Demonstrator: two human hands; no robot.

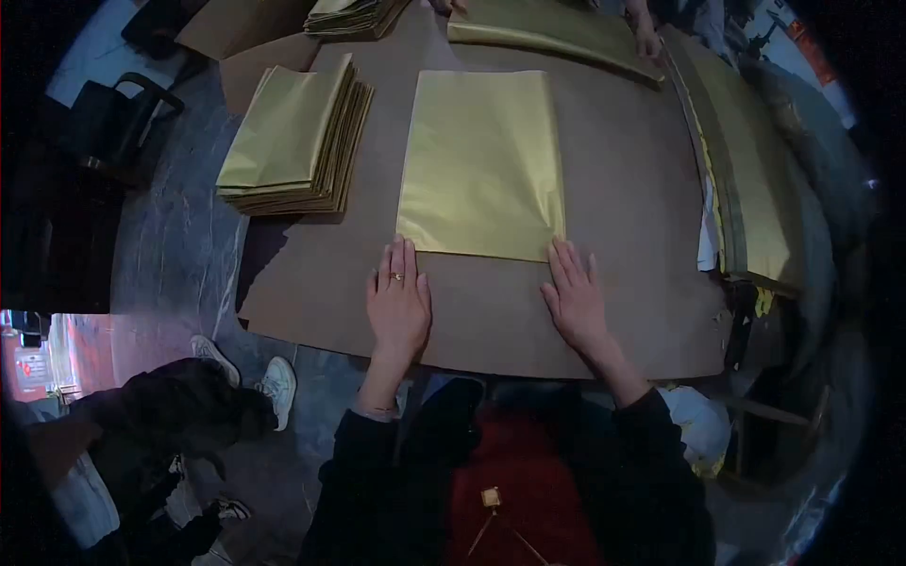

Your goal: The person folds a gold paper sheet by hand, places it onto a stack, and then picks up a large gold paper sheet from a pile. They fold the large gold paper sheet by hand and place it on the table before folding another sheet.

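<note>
A gold sheet [481, 160], seemingly paper or foil and perhaps folded, lies flat on the brown board-topped table [632, 321] before me. My left hand [398, 297] rests flat, fingertips on the sheet's near left corner, a ring on one finger. At the near right corner, my right hand [576, 297] lies with its fingers stretched out, fingertips touching the edge. Small creases show in the sheet close to the right hand. Neither hand grips anything.
To the left stands a thick stack of folded gold sheets [283, 132], with another stack [349, 17] behind it. Across the table, another person's hand [647, 38] touches a gold sheet [557, 28]. A long gold pile [746, 179] lines the right edge. Someone's shoes [278, 389] show at lower left.
</note>
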